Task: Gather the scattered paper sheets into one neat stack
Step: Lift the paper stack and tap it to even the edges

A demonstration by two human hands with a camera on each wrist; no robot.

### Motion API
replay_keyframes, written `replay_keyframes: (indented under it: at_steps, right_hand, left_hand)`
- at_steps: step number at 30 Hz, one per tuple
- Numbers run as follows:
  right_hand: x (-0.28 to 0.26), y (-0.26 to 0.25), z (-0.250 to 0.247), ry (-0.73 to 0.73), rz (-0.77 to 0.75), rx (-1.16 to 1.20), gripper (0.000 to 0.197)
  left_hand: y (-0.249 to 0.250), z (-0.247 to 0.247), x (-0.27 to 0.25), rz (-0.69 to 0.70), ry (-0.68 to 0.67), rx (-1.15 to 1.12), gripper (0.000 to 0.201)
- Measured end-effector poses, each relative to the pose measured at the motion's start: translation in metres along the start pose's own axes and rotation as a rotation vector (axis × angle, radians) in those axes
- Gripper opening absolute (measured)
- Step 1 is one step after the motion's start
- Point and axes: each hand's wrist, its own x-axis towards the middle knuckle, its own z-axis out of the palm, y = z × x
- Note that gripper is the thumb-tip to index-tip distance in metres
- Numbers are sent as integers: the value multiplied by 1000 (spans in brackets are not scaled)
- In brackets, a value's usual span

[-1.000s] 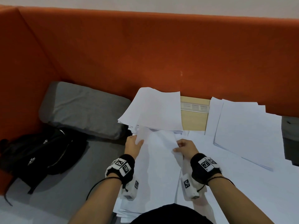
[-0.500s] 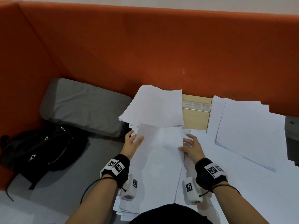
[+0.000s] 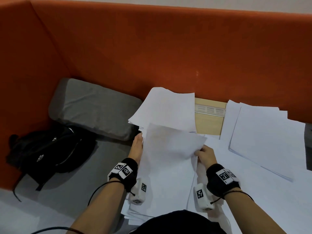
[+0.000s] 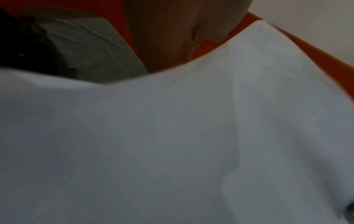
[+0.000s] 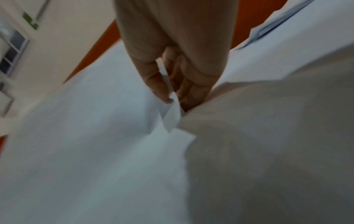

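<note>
While both hands work the middle of the desk, one white sheet (image 3: 170,149) is lifted and tilted between them. Right hand (image 3: 205,155) pinches the sheet's right edge; the right wrist view shows thumb and fingers (image 5: 159,84) closed on a paper corner. Left hand (image 3: 137,146) sits along the sheet's left edge, fingers hidden behind the paper, so can't tell whether it grips or just supports. Left wrist view is mostly blocked by paper, dim.

Under the lifted sheet: loose pile of sheets (image 3: 162,196) running toward the person, edges uneven. Just behind it, a second batch (image 3: 166,108) fanned out, far corner reaching the orange partition (image 3: 168,48). Third spread of sheets (image 3: 266,137) lies to the right, overlapping, not squared. Bare strip of wooden desk (image 3: 208,124) shows between the far batch and the right spread.

Left of the papers: grey cushion (image 3: 91,107) against the partition, black bag (image 3: 49,149) just in front of it.
</note>
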Motion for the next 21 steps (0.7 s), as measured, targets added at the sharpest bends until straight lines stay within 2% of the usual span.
replay_keyframes:
  at_steps: [2, 5, 7, 8, 11, 14, 19, 21]
  right_hand:
    - [6, 6, 1, 22, 56, 9, 26]
    - [4, 9, 2, -26, 39, -19, 18]
    - [1, 10, 1, -79, 16, -66, 25]
    - [1, 11, -1, -104, 23, -68, 26]
    - [-5, 9, -6, -146, 63, 25, 11]
    - [-12, 6, -11, -173, 95, 101, 19]
    - [-11, 8, -12, -166, 113, 80, 13]
    - [-11, 7, -11, -158, 95, 59, 17]
  left_hand:
    - [-4, -1, 1, 6, 79, 57, 21]
    - [-9, -4, 1, 4, 186, 104, 32]
    - [-9, -6, 2, 0, 214, 101, 30]
    - [-10, -8, 4, 1, 214, 109, 28]
    - [-16, -11, 7, 20, 192, 128, 19]
    - [-16, -11, 6, 25, 194, 148, 28]
    - [-11, -7, -4, 18, 73, 148, 16]
    - [-8, -6, -10, 32, 41, 153, 27]
